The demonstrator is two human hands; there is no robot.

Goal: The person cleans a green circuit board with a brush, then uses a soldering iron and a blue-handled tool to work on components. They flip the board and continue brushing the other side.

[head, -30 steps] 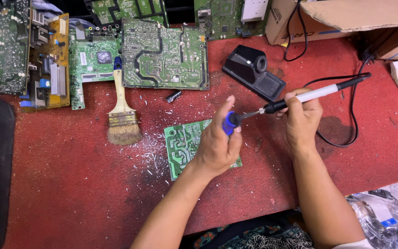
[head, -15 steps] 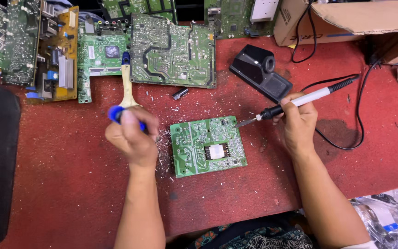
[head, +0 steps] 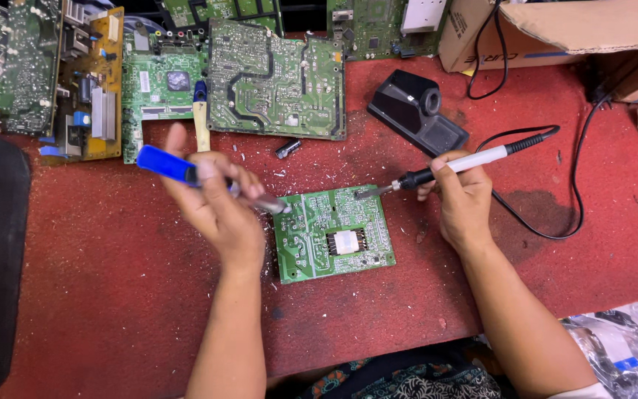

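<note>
Two hands work over a small green circuit board [head: 334, 233] lying flat on the red counter [head: 112, 295]. The left hand [head: 212, 203] is clamped around a blue-handled tool [head: 186, 174], its metal tip at the board's ten o'clock corner. At the hand's twelve o'clock a brush handle [head: 201, 122] pokes out, with larger boards [head: 275, 81] beyond. The right hand [head: 463, 199], at the board's three o'clock, is closed on a soldering iron [head: 455, 164], tip over the board's top edge. A black stand [head: 416, 111] sits at its twelve o'clock.
</note>
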